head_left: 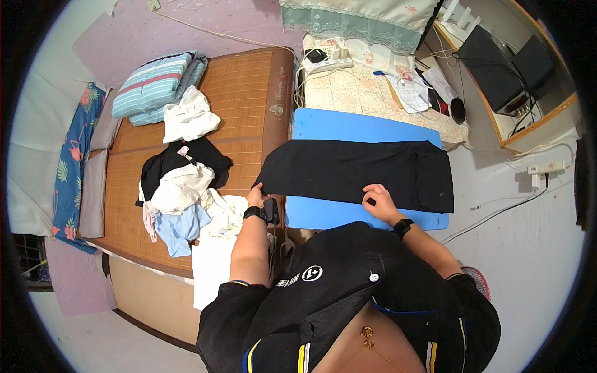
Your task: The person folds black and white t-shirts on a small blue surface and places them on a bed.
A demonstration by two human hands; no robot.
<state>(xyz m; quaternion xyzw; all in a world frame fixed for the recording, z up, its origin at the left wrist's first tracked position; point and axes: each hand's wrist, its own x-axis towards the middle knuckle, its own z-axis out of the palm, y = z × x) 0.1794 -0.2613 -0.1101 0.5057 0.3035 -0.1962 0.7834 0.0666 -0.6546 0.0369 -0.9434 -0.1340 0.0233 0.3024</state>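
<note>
A pair of black trousers [357, 171], folded into a long strip, lies across a blue tabletop [364, 124]. Its wider end rests at the right, and its left end overhangs the blue edge toward the bed. My left hand [256, 196] is closed on the near left corner of the cloth, with the thumb on top. Over the near edge, right of the middle, my right hand [380, 203] has its fingers curled toward the thumb. Whether cloth is pinched between them is hard to make out. Both wrists wear dark bands.
Left of the tabletop stands a bed with a brown slatted mat [239, 81]. A heap of loose clothes [183, 186] and a striped folded quilt [152, 87] lie on it. Beyond the tabletop are a power strip [329, 59] and papers [407, 93]. Cables [497, 214] trail on the right.
</note>
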